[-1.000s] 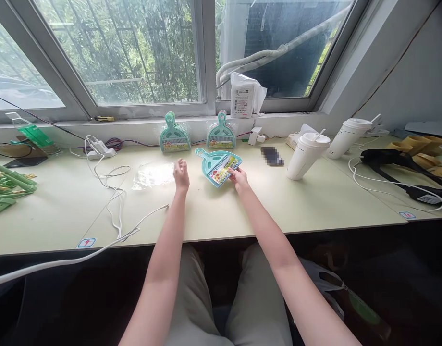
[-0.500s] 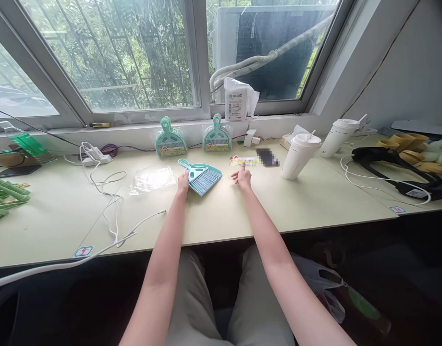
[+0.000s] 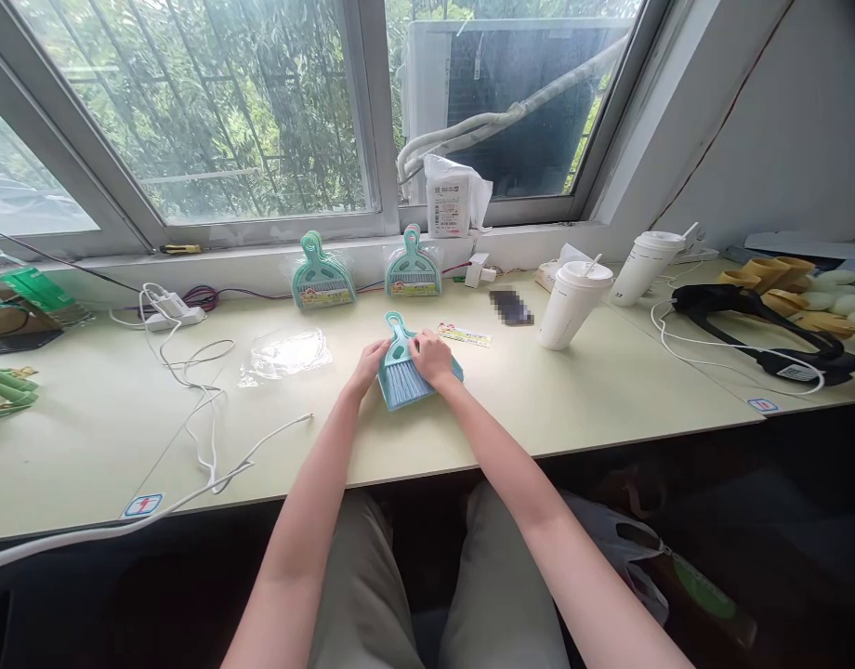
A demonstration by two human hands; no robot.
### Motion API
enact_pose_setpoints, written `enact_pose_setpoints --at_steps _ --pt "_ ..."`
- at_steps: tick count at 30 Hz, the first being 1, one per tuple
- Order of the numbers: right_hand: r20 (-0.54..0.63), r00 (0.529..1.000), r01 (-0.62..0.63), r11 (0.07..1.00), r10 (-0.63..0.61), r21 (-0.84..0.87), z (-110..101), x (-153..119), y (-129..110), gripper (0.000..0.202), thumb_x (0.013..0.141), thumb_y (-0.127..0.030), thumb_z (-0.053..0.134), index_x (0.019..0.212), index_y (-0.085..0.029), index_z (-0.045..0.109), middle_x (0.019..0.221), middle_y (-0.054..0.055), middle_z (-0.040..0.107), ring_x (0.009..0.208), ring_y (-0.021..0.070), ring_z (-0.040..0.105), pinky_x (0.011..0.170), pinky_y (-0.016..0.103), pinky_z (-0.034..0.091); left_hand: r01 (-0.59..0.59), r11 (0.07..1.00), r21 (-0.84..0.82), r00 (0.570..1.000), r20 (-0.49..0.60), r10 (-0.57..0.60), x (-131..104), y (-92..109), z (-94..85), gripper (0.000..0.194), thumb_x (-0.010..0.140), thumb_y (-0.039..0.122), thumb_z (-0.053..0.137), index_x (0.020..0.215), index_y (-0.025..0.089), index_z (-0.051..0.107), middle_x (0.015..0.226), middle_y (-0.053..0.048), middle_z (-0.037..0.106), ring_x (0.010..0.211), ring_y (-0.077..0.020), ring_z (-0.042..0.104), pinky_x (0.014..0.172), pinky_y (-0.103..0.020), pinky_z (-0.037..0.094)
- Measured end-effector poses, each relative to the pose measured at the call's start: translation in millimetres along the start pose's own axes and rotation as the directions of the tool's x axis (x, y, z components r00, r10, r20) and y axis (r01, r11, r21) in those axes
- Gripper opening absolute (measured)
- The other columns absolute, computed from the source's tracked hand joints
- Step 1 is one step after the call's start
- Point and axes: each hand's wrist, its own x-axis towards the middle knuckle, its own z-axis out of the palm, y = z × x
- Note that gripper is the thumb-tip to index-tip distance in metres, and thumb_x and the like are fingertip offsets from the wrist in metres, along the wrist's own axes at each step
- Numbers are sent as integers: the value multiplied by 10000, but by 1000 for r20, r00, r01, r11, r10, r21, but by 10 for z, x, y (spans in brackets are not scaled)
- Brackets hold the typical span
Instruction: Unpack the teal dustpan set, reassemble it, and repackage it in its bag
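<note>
A mint-green dustpan [image 3: 457, 369] with a matching hand brush [image 3: 405, 383] nested in it is between my hands, its handle toward the window and the blue-grey bristles toward me. My left hand [image 3: 370, 365] grips the left edge of the dustpan. With fingers curled over the brush head, my right hand [image 3: 433, 359] covers part of the brush and pan. Just beyond lies a printed label strip [image 3: 464, 334]. A crumpled clear plastic wrapper [image 3: 286, 355] is to the left.
Two wrapped dustpan sets, one left [image 3: 322, 276] and one right [image 3: 413, 267], lean against the sill. White cups [image 3: 572, 307], a blurred dark phone-like object [image 3: 512, 307] and a black strap-like frame [image 3: 769, 339] lie rightward. White cables [image 3: 211, 400] cross the table's left side.
My right hand has moved left from beside the label onto the brush and dustpan. The set has shifted slightly right and toward me, and turned in my left hand.
</note>
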Motion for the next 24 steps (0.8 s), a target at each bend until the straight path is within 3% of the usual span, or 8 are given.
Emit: enact_pose_setpoints --at_steps 4,8,11,14,16,19,24 --pt "-46 996 -65 964 79 257 -104 66 14 252 930 -252 463 773 -186 648 875 38 663 839 165 620 753 249 472 17 996 83 1000 10 -18 47 -23 -168 390 795 520 558 818 145 663 744 -32 627 705 -169 548 647 -266 418" --pt "-122 982 -89 930 141 356 -300 139 159 434 986 -207 258 785 -171 642 750 12 652 801 102 633 643 160 482 85 959 271 974 -227 -22 111 -154 -461 299 785 426 552 786 155 679 716 -33 630 723 -189 567 669 -282 419" --pt "-153 980 -100 982 125 157 -341 169 348 380 976 -255 333 827 -139 663 882 78 671 935 157 617 743 202 482 184 866 465 952 -304 -39 121 -210 -643 239 771 372 556 812 195 712 775 -45 680 781 -228 613 725 -313 432" --pt "-32 996 -86 989 82 -123 -248 170 487 280 940 -207 411 910 -127 677 1097 167 647 1075 251 555 859 324 454 225 720 656 939 -343 20 90 -196 -701 192 756 334 580 816 228 728 874 -69 718 896 -280 634 811 -356 436" --pt "49 996 -57 978 69 -201 -185 164 538 290 933 -201 403 974 -119 678 1191 194 606 1119 275 517 882 362 437 226 673 704 920 -380 90 64 -175 -697 193 757 324 589 856 243 733 930 -74 726 960 -291 630 868 -380 433" --pt "71 994 -59 968 78 -243 -172 159 590 305 926 -216 403 1022 -114 674 1220 200 585 1125 286 492 899 389 418 254 680 688 891 -440 113 41 -162 -698 213 765 304 593 913 246 735 959 -72 727 977 -282 636 896 -394 439" --pt "35 991 -112 956 126 -270 -227 162 626 304 920 -216 401 981 -123 683 1143 189 623 1086 291 503 888 397 394 312 727 612 873 -487 35 56 -166 -739 195 761 290 622 902 232 742 980 -84 722 987 -286 632 883 -395 451"
